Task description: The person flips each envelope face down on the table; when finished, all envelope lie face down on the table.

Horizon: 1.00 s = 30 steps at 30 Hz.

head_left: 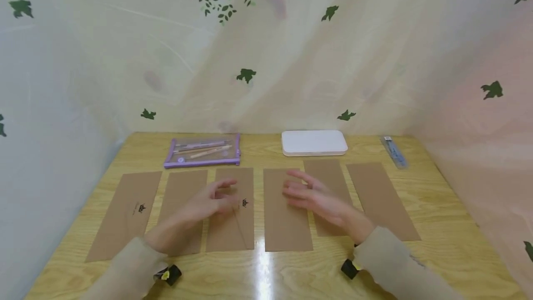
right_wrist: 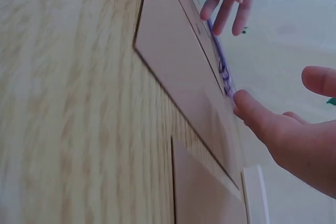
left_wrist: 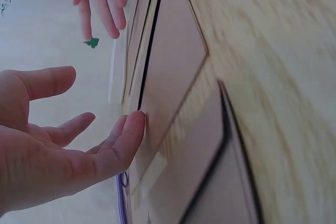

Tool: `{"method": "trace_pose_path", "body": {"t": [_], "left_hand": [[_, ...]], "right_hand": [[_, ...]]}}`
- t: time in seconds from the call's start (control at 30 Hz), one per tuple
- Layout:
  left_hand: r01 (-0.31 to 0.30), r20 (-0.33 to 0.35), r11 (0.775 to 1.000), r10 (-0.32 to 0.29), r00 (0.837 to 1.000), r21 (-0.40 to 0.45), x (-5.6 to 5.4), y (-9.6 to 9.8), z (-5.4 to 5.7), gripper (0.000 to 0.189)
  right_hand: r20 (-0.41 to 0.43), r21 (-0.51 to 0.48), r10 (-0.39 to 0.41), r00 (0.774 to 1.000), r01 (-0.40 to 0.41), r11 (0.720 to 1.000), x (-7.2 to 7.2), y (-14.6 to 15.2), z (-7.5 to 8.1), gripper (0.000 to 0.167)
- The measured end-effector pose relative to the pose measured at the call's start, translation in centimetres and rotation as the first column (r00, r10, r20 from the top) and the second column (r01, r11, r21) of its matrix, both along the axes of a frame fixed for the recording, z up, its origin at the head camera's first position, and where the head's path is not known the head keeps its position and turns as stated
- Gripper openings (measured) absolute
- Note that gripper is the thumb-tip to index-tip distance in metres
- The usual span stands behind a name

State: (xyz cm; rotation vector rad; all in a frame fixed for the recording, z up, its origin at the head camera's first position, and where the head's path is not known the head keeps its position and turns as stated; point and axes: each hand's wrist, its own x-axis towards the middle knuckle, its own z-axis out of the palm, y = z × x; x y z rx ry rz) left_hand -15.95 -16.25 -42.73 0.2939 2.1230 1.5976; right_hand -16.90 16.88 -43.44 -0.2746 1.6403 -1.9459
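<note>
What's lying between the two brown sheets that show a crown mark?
Another brown sheet, partly hidden by the left hand, with a narrow strip of bare table on each side. The head view shows this.

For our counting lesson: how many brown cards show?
6: first card, far left; second card, third card, left of centre; fourth card, fifth card, right of centre; sixth card, far right. Others may hide beneath.

- Head view: bright, diffuse light; white glare streak on yellow wood-grain tabletop (head_left: 287, 277).
- Bare left hand (head_left: 209, 203), bare right hand (head_left: 319, 200): slightly blurred there.
- Wrist views: dimmer, hazy, soft detail.
</note>
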Motion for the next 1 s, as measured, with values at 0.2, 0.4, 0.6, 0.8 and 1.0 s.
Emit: {"method": "trace_pose_path", "body": {"t": [0.2, 0.4, 0.6, 0.8, 1.0], "left_hand": [[-0.037, -0.046, 0.999, 0.036, 0.998, -0.02, -0.5, -1.2, -0.5, 0.06], [-0.053, -0.048, 0.998, 0.052, 0.997, -0.023, -0.7, -1.9, -0.6, 0.061], [-0.063, -0.057, 0.996, 0.059, 0.997, -0.065, -0.4, -3.0, -0.4, 0.061], [-0.045, -0.048, 0.997, 0.042, 0.998, -0.067, 0.0, -4.2, -0.3, 0.065], [-0.037, -0.046, 0.996, 0.033, 0.998, -0.077, 0.1, -4.4, -0.4, 0.065]], "right_hand": [[0.028, -0.014, 0.036, 0.999, -0.035, 0.999, 0.2, -2.3, -0.2, 0.068], [0.082, -0.045, 0.077, 0.994, -0.074, 0.996, 0.6, -4.7, -0.4, 0.069], [0.113, -0.052, 0.1, 0.989, -0.094, 0.994, 0.6, -6.3, -1.0, 0.068], [0.143, -0.077, 0.133, 0.981, -0.123, 0.989, 0.5, -7.4, -1.1, 0.064], [0.224, -0.067, 0.097, 0.97, -0.084, 0.994, -0.2, -8.6, -0.8, 0.062]]}}
